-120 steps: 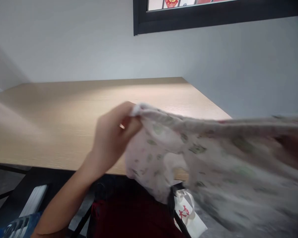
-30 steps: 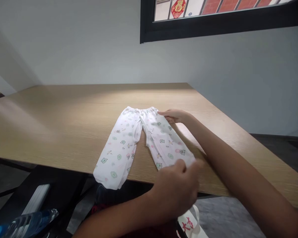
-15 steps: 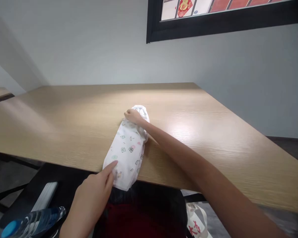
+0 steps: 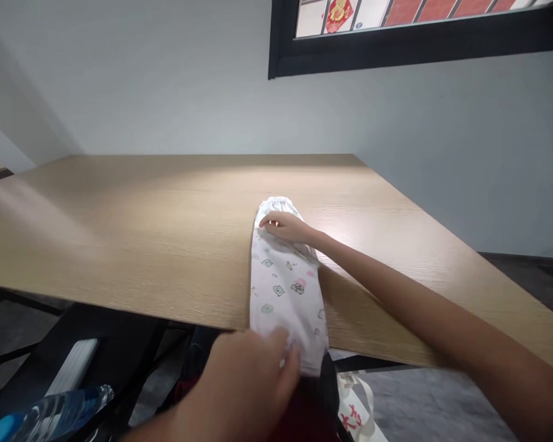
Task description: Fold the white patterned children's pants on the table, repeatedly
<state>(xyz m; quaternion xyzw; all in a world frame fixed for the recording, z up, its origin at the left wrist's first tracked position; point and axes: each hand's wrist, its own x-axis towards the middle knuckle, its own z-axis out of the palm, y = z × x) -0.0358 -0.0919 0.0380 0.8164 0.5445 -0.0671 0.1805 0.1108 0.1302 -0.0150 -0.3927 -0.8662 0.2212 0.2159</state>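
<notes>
A small pair of white printed trousers (image 4: 286, 288) lies on the wooden table (image 4: 142, 227), folded lengthwise with one leg on the other; the leg ends hang over the near edge. My right hand (image 4: 286, 227) rests flat on the waistband end, fingers stretched out. My left hand (image 4: 253, 380) is at the leg ends below the table's edge, its fingers curled on the fabric.
A plastic water bottle with a blue cap (image 4: 46, 414) lies at the lower left. A white bag with red print (image 4: 354, 411) sits on the floor under the table. A dark-framed window (image 4: 396, 37) is on the wall behind.
The trousers went from held in the air, to spread flat, to folded leg on leg. In the last half second the folded trousers shifted right and my left hand closed on the leg ends.
</notes>
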